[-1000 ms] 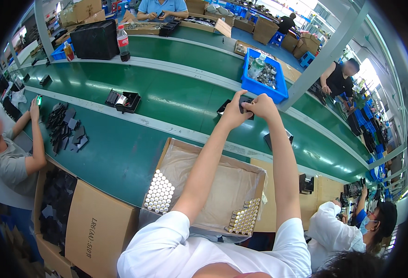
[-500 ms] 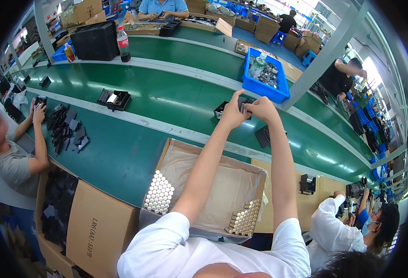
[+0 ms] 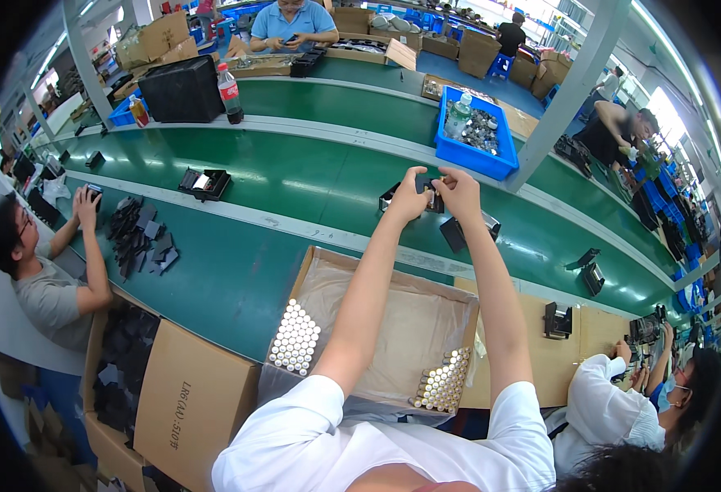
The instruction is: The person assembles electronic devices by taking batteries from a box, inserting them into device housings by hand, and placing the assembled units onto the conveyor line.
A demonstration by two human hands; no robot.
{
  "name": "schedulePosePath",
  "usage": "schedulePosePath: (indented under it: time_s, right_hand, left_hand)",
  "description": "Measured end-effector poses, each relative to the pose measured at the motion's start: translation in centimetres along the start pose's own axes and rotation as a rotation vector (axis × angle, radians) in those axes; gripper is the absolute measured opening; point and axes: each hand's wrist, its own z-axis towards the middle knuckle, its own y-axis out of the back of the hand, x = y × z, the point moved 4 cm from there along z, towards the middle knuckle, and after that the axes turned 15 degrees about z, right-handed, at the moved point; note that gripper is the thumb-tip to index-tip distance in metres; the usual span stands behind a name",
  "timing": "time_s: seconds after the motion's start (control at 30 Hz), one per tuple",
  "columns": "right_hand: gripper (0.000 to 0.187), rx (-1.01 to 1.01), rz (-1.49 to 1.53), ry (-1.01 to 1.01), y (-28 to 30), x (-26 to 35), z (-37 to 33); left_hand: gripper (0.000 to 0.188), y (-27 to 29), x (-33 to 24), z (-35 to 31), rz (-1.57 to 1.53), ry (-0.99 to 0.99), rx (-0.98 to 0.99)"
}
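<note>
Both my arms stretch over the green conveyor belt (image 3: 336,176). My left hand (image 3: 408,199) is closed around the side of a small black plastic case (image 3: 434,199). Bent over the same case from the other side is my right hand (image 3: 460,197), its fingers pinched at the upper edge; any small part in them is too small to make out. An open black case (image 3: 387,197) shows partly behind my left hand. Beside my right wrist lies another black case (image 3: 454,235). Below my forearms, a lined carton (image 3: 393,312) holds batteries (image 3: 295,338) on the left and more batteries (image 3: 444,381) on the right.
A blue bin (image 3: 477,158) of small metal parts with a bottle stands beyond my hands, near a grey post (image 3: 569,90). Black pads (image 3: 141,234) lie in a pile at left. Co-workers sit at both sides. Open cases (image 3: 204,184) rest on the belt.
The view has shifted slightly, moving the scene right. My right fingers have changed position at the case's upper edge. Another open black case now shows on the belt at right.
</note>
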Motion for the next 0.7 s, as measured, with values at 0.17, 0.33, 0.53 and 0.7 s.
schedulePosePath:
  time_s: [0.17,0.33,0.53,0.7]
  right_hand:
    - [0.022,0.055,-0.071,0.079,-2.3,-0.3,-0.6]
    - [0.025,0.13,-0.24,0.435,-4.1,-1.8,-2.8]
    - [0.03,0.149,-0.165,0.271,-5.3,1.5,-3.2]
    - [0.024,0.44,0.069,0.024,1.1,6.2,-6.2]
  left_hand:
    - [0.064,1.0,1.5,0.6,-0.003,0.063,-0.059]
    - [0.066,2.8,0.4,1.0,0.079,0.152,-0.104]
    - [0.058,7.7,-0.3,3.2,0.811,0.204,0.027]
    - [0.04,25.4,3.8,6.1,1.148,0.375,-0.005]
